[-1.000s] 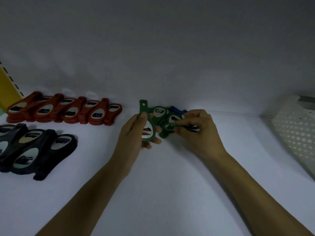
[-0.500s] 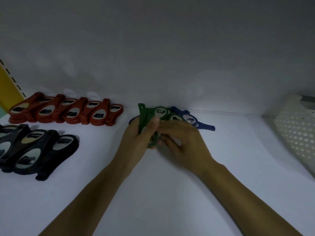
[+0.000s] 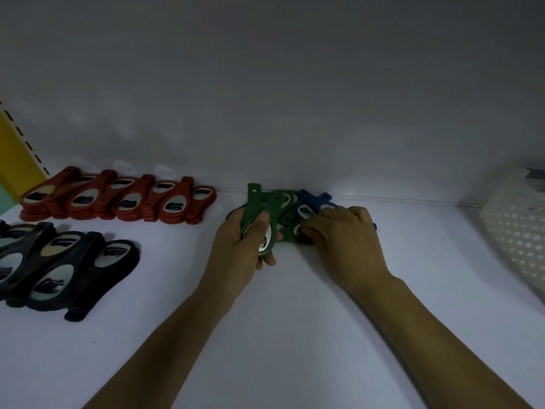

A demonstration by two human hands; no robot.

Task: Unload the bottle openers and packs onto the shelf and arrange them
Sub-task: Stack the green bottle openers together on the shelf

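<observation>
My left hand (image 3: 239, 243) grips a small stack of green bottle openers (image 3: 256, 208), thumb across the top one, handles pointing toward the back wall. Just right of it, more green openers (image 3: 284, 228) lie on the white shelf (image 3: 295, 320), and my right hand (image 3: 342, 234) pinches one of them with curled fingers. Blue openers (image 3: 312, 202) lie behind my right hand, partly hidden by it. A row of red openers (image 3: 118, 199) stands at the back left, with black openers (image 3: 59, 267) in front of it.
A white perforated basket (image 3: 519, 231) sits at the right edge of the shelf. A yellow upright (image 3: 14, 154) bounds the shelf at far left. The grey back wall (image 3: 295, 113) runs close behind the openers.
My right hand moved from beside the left hand's stack to the right, onto the loose green openers. The left hand kept its grip on the green stack.
</observation>
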